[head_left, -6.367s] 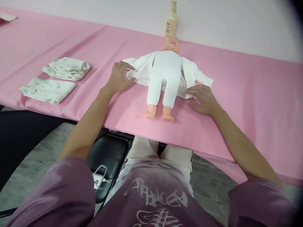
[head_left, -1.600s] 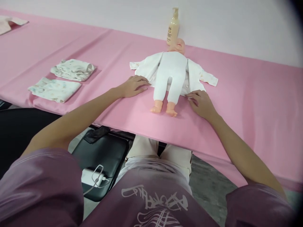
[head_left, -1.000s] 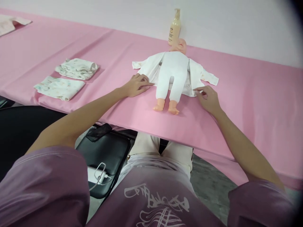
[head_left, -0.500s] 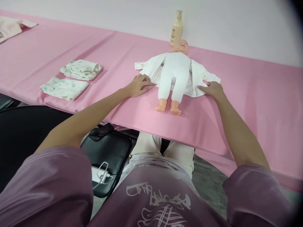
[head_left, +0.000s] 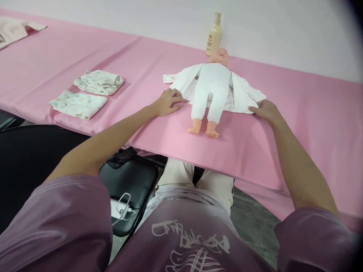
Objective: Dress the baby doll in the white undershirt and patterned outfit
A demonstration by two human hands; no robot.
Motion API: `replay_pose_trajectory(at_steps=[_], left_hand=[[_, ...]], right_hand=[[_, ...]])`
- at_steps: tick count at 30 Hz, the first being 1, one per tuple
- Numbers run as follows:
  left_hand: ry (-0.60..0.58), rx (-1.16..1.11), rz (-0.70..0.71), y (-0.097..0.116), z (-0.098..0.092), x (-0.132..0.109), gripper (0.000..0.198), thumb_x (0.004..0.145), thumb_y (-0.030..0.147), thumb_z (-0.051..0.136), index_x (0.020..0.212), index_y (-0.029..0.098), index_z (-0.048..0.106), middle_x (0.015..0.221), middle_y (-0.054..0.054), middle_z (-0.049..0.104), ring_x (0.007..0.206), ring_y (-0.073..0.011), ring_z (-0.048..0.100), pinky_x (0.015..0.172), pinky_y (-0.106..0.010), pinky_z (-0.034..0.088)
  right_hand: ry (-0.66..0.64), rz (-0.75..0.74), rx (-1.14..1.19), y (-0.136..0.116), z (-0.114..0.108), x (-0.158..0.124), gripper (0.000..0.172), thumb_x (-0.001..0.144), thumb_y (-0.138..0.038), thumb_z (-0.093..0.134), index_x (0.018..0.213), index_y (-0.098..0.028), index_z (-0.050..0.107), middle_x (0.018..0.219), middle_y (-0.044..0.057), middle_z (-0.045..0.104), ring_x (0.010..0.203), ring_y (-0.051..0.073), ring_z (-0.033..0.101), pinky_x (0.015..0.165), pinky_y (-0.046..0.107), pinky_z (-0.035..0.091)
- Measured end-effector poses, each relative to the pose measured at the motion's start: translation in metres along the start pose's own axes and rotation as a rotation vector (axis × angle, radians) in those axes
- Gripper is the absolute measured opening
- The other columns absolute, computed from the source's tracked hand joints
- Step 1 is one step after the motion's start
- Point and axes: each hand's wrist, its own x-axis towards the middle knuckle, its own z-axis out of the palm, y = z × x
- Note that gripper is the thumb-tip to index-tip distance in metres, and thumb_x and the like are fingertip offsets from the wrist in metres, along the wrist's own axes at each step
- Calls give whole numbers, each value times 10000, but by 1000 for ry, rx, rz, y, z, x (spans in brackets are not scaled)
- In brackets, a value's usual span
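Note:
A baby doll (head_left: 211, 85) with a white body and bare orange feet lies on its back, feet toward me. Beneath it a small white jacket (head_left: 244, 91) is spread, its front open and its sleeves out to both sides. My right hand (head_left: 266, 109) pinches the jacket's lower right corner between thumb and fingers. On the other side, my left hand (head_left: 169, 102) rests on the cloth with fingers apart, fingertips touching the jacket's lower left edge.
A pump bottle (head_left: 213, 37) stands behind the doll's head, by the wall. Two folded printed cloths (head_left: 98, 82) lie to the left on the pink tablecloth (head_left: 136, 68), with a pale garment (head_left: 17, 30) farther off. Below the table edge is a black chair (head_left: 133, 181) with a white charger (head_left: 120, 209).
My right hand has moved right, drawing the jacket's right panel outward and flatter. My left hand stays at the left edge. The view has shifted slightly.

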Motion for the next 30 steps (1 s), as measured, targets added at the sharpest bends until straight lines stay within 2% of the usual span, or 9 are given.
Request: replay_pose_trajectory(at_steps=[3, 9, 14, 18, 22, 25, 28, 30], left_hand=[[0, 2, 2, -2, 1, 0, 684, 1180, 811, 519, 1545, 363, 886, 1395, -179, 713, 1312, -420, 615, 1240, -693, 430], [-2, -1, -5, -2, 1, 0, 645, 1176, 787, 555, 1541, 371, 886, 1399, -176, 708, 1313, -426, 614, 1232, -692, 434], [-10, 5, -13, 2, -1, 0, 667, 1178, 786, 536, 1543, 349, 883, 1402, -182, 707, 1294, -420, 617, 1234, -697, 433], [-16, 6, -20, 4, -2, 0, 707, 1174, 815, 512, 1546, 340, 880, 1407, -187, 707, 1303, -424, 615, 1231, -698, 430], [-5, 5, -20, 5, -2, 0, 704, 1171, 811, 518, 1529, 331, 887, 1403, -188, 709, 1300, -423, 618, 1238, -699, 427], [-6, 5, -29, 5, -1, -1, 696, 1169, 804, 519, 1522, 332, 889, 1406, -184, 709, 1297, -421, 618, 1244, -697, 421], [-4, 8, -30, 5, -1, -1, 700, 1170, 803, 515, 1524, 327, 886, 1410, -183, 708, 1309, -422, 619, 1248, -692, 419], [-2, 4, -32, 5, -1, -2, 695, 1170, 801, 515, 1523, 331, 885, 1415, -180, 706, 1317, -420, 618, 1251, -688, 421]], right_hand=[[-50, 133, -79, -12, -5, -3, 292, 1030, -438, 850, 989, -264, 619, 1298, 133, 802, 1151, 294, 703, 1131, 450, 551], [87, 131, -98, -30, 7, 0, 303, 1161, -489, 687, 954, -272, 641, 1407, 145, 838, 1288, 323, 711, 1233, 452, 514], [154, 158, -83, -24, 14, -7, 278, 1150, -423, 683, 938, -277, 576, 1378, 137, 845, 1250, 314, 722, 1232, 442, 527], [181, 147, -48, -18, 12, -11, 240, 1118, -405, 729, 956, -276, 606, 1333, 126, 848, 1210, 306, 721, 1215, 439, 526], [176, 106, -49, -27, 12, -6, 281, 1163, -440, 675, 942, -276, 616, 1330, 139, 850, 1251, 310, 721, 1216, 439, 511], [138, 95, -77, -41, 12, 1, 387, 1203, -490, 600, 881, -275, 605, 1215, 150, 834, 1267, 331, 710, 1190, 448, 516], [76, 102, -96, -56, 12, 7, 492, 1227, -521, 526, 797, -285, 549, 1035, 144, 772, 1178, 345, 712, 1126, 460, 538], [56, 113, -85, -63, 13, 12, 509, 1225, -533, 524, 777, -291, 516, 987, 134, 740, 1130, 346, 713, 1102, 462, 549]])
